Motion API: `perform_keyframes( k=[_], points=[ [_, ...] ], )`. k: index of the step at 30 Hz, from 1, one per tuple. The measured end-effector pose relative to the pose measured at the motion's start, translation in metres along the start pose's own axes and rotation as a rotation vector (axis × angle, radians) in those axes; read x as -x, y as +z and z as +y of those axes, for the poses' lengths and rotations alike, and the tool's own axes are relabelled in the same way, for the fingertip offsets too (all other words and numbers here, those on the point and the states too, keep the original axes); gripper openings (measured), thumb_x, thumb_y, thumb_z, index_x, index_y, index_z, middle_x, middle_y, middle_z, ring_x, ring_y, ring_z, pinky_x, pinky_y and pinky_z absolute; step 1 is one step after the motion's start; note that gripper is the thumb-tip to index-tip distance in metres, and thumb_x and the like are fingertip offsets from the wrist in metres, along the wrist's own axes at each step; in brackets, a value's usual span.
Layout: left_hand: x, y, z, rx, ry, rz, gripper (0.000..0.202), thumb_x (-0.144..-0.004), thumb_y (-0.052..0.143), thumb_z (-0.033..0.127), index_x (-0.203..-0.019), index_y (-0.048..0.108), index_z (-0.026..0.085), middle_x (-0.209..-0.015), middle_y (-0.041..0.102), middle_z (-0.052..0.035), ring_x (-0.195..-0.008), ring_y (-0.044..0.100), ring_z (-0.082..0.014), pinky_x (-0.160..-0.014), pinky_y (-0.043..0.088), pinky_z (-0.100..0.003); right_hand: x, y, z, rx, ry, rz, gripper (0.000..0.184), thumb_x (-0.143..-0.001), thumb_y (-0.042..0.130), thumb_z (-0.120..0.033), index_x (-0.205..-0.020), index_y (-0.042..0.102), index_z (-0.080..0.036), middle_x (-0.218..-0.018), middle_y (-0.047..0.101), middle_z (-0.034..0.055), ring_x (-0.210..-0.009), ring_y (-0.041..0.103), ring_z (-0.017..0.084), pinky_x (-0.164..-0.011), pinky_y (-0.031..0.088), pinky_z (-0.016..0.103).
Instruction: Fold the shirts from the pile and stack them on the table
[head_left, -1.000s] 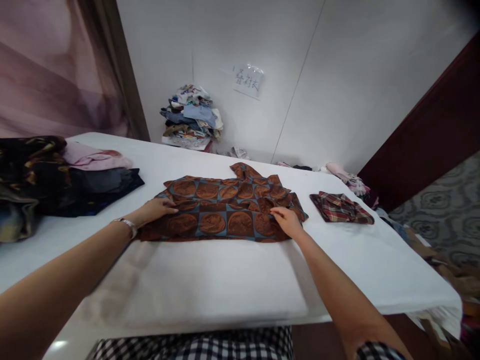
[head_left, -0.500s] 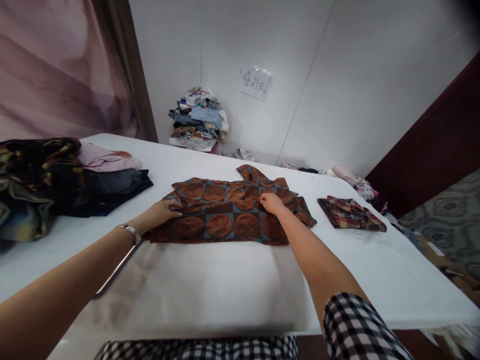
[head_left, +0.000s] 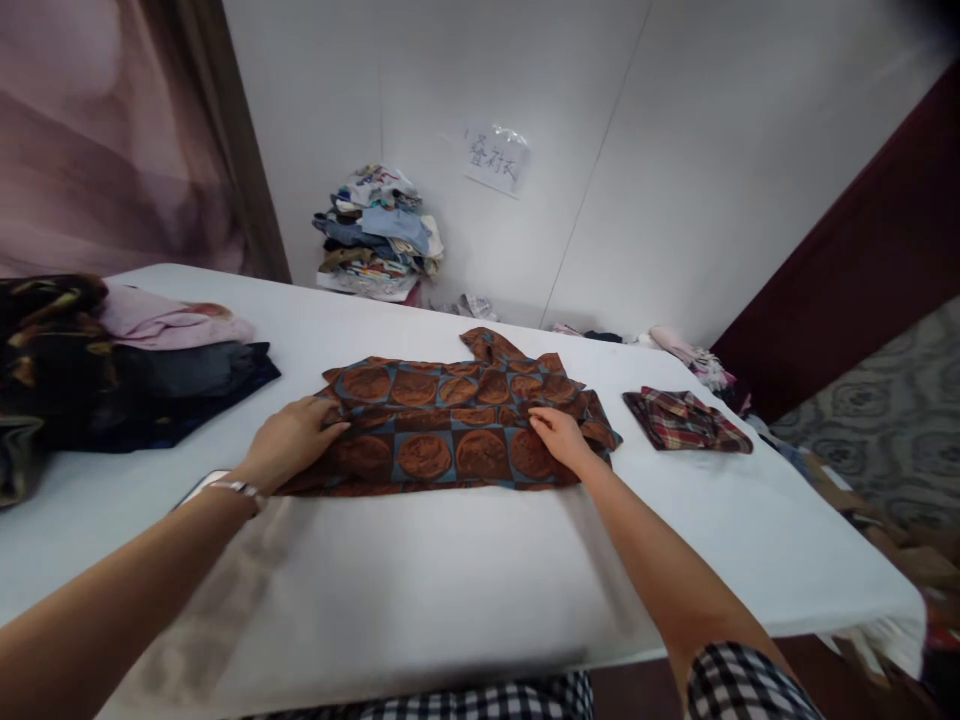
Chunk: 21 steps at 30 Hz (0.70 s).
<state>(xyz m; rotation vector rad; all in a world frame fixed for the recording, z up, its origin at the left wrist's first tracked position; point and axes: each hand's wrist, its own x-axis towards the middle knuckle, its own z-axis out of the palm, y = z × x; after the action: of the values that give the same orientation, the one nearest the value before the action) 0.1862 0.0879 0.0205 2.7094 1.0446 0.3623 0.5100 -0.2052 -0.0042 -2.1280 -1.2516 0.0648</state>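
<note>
A brown shirt [head_left: 424, 455] with a blue-and-rust circle pattern lies on the white table in front of me. Its collar or a sleeve sticks up at the far side. At the shirt's left edge, my left hand [head_left: 292, 440] has thumb and fingers closed on the fabric. My right hand [head_left: 559, 435] pinches the cloth right of the middle, fingers bent together. The near part of the shirt is layered along a horizontal crease between both hands. A folded red plaid shirt [head_left: 690, 420] rests to the right, apart from my hands.
Dark and pink clothes [head_left: 172, 370] are heaped on the table's left side. A tall stack of clothes [head_left: 382, 235] stands by the back wall, beside a paper sign [head_left: 495, 160]. More garments [head_left: 694, 355] lie beyond the far right edge. A phone-like object [head_left: 201, 487] lies partly under my left wrist.
My left hand has gone from spread fingers to gripping the shirt's left edge. My right hand has shifted slightly toward me on the cloth. The view has turned a little.
</note>
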Motion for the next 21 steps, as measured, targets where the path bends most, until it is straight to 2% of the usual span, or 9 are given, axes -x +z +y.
perform_keyframes(
  k=[2,4,7,10,13,15,17,19,21],
  points=[
    [0.013,0.002,0.010,-0.014,0.123,0.037,0.043,-0.083,0.039,0.054,-0.101,0.066,0.027,-0.111,0.068,-0.0081,-0.108,0.060,-0.0309,-0.099,0.045,-0.042,0.036,-0.015,0.014,0.001,-0.070,0.078,0.029,-0.090,0.049,-0.030,-0.110,0.069,-0.021,-0.111,0.070,0.0078,-0.104,0.063,0.020,-0.097,0.047,0.035],
    [0.029,0.010,0.020,0.073,0.249,-0.039,0.041,-0.077,0.043,0.061,-0.096,0.069,0.036,-0.108,0.071,-0.0029,-0.109,0.061,-0.0298,-0.101,0.044,-0.040,0.074,-0.030,0.035,0.033,-0.061,0.176,0.030,-0.090,0.049,-0.032,-0.108,0.070,-0.021,-0.112,0.069,0.0093,-0.107,0.062,0.022,-0.099,0.046,0.038],
    [0.051,0.028,0.028,0.117,0.355,-0.164,0.037,-0.067,0.052,0.064,-0.091,0.073,0.045,-0.114,0.071,0.0016,-0.115,0.060,-0.0306,-0.103,0.044,-0.041,0.120,-0.049,0.072,0.102,0.133,0.307,0.032,-0.088,0.049,-0.033,-0.109,0.069,-0.019,-0.117,0.066,0.0114,-0.112,0.060,0.024,-0.099,0.046,0.042],
    [0.055,0.043,0.026,0.068,0.363,-0.147,0.039,-0.067,0.048,0.056,-0.094,0.074,0.046,-0.119,0.070,0.0014,-0.117,0.060,-0.0298,-0.103,0.044,-0.043,0.141,-0.062,0.101,0.144,0.323,0.332,0.035,-0.086,0.048,-0.034,-0.111,0.068,-0.019,-0.118,0.066,0.0118,-0.109,0.061,0.025,-0.093,0.049,0.041],
    [0.043,0.049,0.022,0.033,0.389,-0.106,0.044,-0.066,0.042,0.041,-0.096,0.074,0.042,-0.121,0.069,-0.0011,-0.118,0.059,-0.0289,-0.102,0.045,-0.044,0.135,-0.065,0.111,0.157,0.421,0.311,0.037,-0.084,0.052,-0.040,-0.112,0.067,-0.020,-0.105,0.070,0.0103,-0.094,0.066,0.023,-0.084,0.052,0.037],
    [0.034,0.051,0.023,-0.007,0.388,-0.096,0.049,-0.062,0.041,0.033,-0.098,0.074,0.037,-0.125,0.067,-0.0031,-0.120,0.058,-0.0303,-0.102,0.045,-0.046,0.121,-0.063,0.106,0.170,0.445,0.285,0.042,-0.084,0.054,-0.045,-0.116,0.066,-0.020,-0.095,0.071,0.0091,-0.084,0.066,0.022,-0.077,0.052,0.035],
    [0.026,0.049,0.028,-0.068,0.366,-0.108,0.054,-0.059,0.041,0.028,-0.101,0.074,0.032,-0.128,0.065,-0.0067,-0.121,0.057,-0.0317,-0.102,0.046,-0.047,0.103,-0.057,0.095,0.212,0.450,0.233,0.048,-0.084,0.056,-0.046,-0.124,0.061,-0.021,-0.096,0.071,0.0087,-0.084,0.065,0.021,-0.075,0.051,0.032],
    [0.021,0.046,0.037,-0.137,0.342,-0.128,0.058,-0.056,0.042,0.024,-0.105,0.073,0.026,-0.129,0.064,-0.0103,-0.124,0.055,-0.0312,-0.103,0.046,-0.045,0.087,-0.053,0.083,0.256,0.434,0.181,0.046,-0.083,0.060,-0.037,-0.126,0.060,-0.022,-0.105,0.070,0.0088,-0.091,0.065,0.022,-0.078,0.049,0.030],
    [0.021,0.038,0.047,-0.191,0.316,-0.142,0.059,-0.055,0.042,0.020,-0.106,0.072,0.025,-0.128,0.064,-0.0097,-0.125,0.054,-0.0289,-0.104,0.046,-0.043,0.077,-0.054,0.073,0.268,0.418,0.154,0.037,-0.080,0.060,-0.022,-0.116,0.066,-0.024,-0.108,0.070,0.0075,-0.095,0.064,0.022,-0.080,0.048,0.029]
  ],
)
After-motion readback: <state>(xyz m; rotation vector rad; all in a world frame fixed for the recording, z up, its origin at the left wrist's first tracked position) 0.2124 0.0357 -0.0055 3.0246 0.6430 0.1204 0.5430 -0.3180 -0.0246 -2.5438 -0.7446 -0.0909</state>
